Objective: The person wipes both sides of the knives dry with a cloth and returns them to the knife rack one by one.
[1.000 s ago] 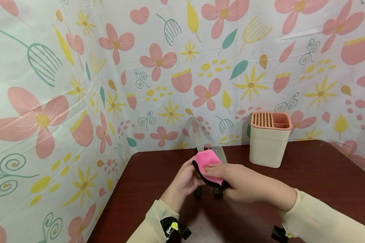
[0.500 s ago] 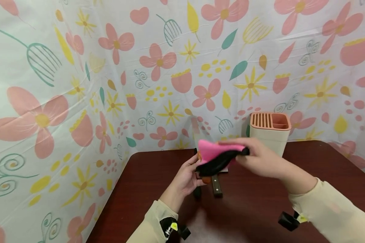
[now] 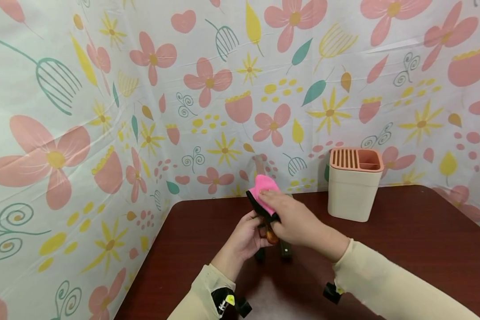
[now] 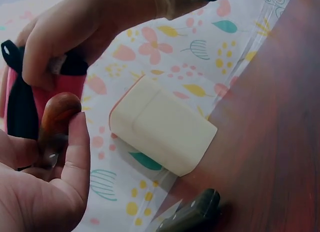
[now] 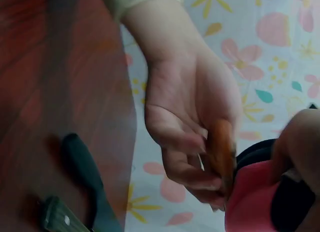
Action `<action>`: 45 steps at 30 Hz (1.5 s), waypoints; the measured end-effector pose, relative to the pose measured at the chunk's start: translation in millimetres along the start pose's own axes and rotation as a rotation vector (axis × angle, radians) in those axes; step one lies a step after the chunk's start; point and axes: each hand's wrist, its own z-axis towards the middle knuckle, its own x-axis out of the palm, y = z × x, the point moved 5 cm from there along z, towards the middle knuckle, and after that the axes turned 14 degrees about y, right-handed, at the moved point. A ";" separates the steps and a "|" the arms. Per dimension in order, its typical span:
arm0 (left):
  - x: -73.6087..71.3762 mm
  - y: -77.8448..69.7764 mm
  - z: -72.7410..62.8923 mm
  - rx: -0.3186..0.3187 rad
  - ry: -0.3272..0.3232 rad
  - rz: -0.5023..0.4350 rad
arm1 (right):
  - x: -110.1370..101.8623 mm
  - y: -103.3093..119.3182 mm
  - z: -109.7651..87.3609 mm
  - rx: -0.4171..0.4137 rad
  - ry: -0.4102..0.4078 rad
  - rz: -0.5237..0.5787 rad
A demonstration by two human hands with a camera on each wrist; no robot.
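My left hand [image 3: 242, 238] grips a knife [image 3: 270, 236] by its brown wooden handle, the long pale blade angled up and away. A pink cloth [image 3: 265, 183] with a black border is in my right hand [image 3: 298, 218], laid over the blade just above the handle; the blade's upper end shows beyond it. In the left wrist view, the right fingers curl over the cloth's black edge, where a black loop [image 4: 11, 54] hangs. The right wrist view shows the left fingers around the handle. Much of the blade is hidden under the cloth.
On the dark wooden table [image 3: 208, 222] beneath my hands lie a black-handled utensil [image 5: 82, 159] and a knife with a dark riveted handle [image 3: 286, 250]. A cream holder [image 3: 350, 193] with a slotted pink top stands at the back right, before a flowered curtain [image 3: 224, 111].
The right hand lifted the cloth off to the right, then brought it back left onto the blade, higher up than before. My left hand keeps its grip on the handle, nearly still.
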 end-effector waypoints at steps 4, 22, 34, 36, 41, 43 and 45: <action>-2.7 0.0 -0.3 -0.005 -0.017 0.019 | 13.3 4.1 -1.5 0.017 0.101 0.006; -4.0 -9.8 -3.1 0.044 -0.020 -0.047 | 10.8 27.6 -29.5 -0.014 0.088 0.002; -3.9 -11.4 -3.2 0.050 -0.038 -0.065 | 3.0 31.2 -46.6 -0.080 0.086 0.031; -3.8 -11.9 -3.5 0.047 -0.038 -0.059 | 3.0 31.2 -48.8 -0.085 0.083 0.042; -3.4 -12.9 -3.3 0.037 -0.026 -0.046 | 4.8 33.6 -54.5 -0.102 0.063 0.027; -3.7 -13.3 -3.1 0.035 -0.025 -0.041 | 3.5 34.4 -57.0 -0.122 0.063 0.029; -4.6 -13.7 -3.0 0.035 -0.034 -0.040 | 0.0 34.2 -59.7 -0.149 0.068 0.054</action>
